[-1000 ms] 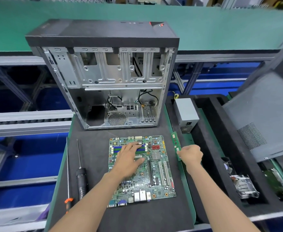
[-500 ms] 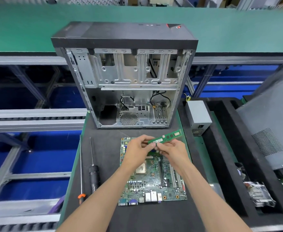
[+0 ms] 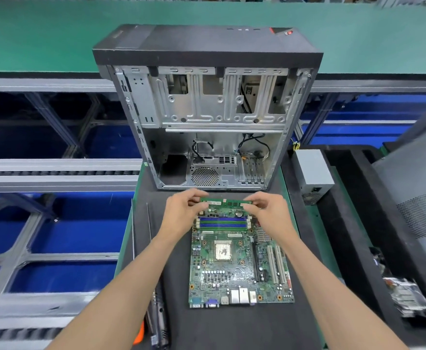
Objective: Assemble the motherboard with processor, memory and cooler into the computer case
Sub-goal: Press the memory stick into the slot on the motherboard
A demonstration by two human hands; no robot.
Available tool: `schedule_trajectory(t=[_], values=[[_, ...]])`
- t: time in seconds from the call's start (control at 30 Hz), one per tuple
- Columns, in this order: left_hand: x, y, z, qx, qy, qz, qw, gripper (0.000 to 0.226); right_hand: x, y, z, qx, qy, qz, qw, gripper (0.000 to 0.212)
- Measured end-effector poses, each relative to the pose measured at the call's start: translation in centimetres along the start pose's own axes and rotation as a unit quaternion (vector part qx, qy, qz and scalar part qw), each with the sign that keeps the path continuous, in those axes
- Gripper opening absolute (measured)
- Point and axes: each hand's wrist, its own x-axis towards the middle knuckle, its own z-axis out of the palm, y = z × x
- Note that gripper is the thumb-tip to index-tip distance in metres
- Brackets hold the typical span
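A: Status on the RAM?

B: I'm holding the stick (image 3: pixel 225 202) level at both ends. Left hand (image 3: pixel 181 210) is pinching the left end, right hand (image 3: pixel 270 210) is pinching the right end. It's hovering above the far edge of the board (image 3: pixel 239 263), just past the slots (image 3: pixel 223 222).

A: Seated?

B: No, it's sitting above the slots, not in one.

A: Where's the board?

B: It's lying flat on the black mat (image 3: pixel 232 329) on the tabletop, ports facing me. CPU (image 3: pixel 223 251) is showing in the socket, bare top.

A: Case?

B: Case (image 3: pixel 207 109) is standing open right behind the board, open side facing me, cables hanging inside.

A: Other parts?

B: PSU (image 3: pixel 313 176) is lying to the right of the case. Screwdriver (image 3: pixel 160 319) is lying on the mat left of the board, partly under my left forearm. Something bagged (image 3: pixel 408 299) is lying in the tray at far right; I can't tell what.
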Motion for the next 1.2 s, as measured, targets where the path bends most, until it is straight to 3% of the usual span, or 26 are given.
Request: schedule_trajectory(t=[0.1,0.23,0.5,0.77,0.93,1.07,1.2], values=[[-0.2,-1.5,-0.5,-0.022,0.033,-0.048,0.998,0.021,0.2,0.2,0.2,-0.006,0.017,-0.001,1.0,0.014],[-0.9,-3.9,0.0,0.047,-0.025,-0.107,0.993,0.022,0.1,0.9,0.8,-0.036,0.001,-0.006,0.999,0.019],[-0.3,-5.1,0.7,0.097,-0.067,-0.096,0.988,0.022,0.1,1.7,1.7,-0.065,-0.022,-0.014,0.998,0.02],[0.1,-5.6,0.8,0.042,-0.07,-0.133,0.988,0.027,0.3,2.5,2.0,-0.066,-0.016,-0.012,0.998,0.013],[0.2,-5.9,0.8,0.024,-0.069,-0.126,0.989,0.032,0.0,2.6,2.0,-0.069,-0.018,-0.03,0.997,0.018],[0.1,-5.9,0.8,0.013,-0.068,-0.123,0.99,0.033,-0.1,2.6,2.1,-0.084,-0.014,-0.032,0.996,0.01],[-0.4,-5.3,0.8,-0.064,-0.066,-0.094,0.991,0.033,-0.1,2.6,2.0,-0.08,-0.013,-0.033,0.996,0.009]])
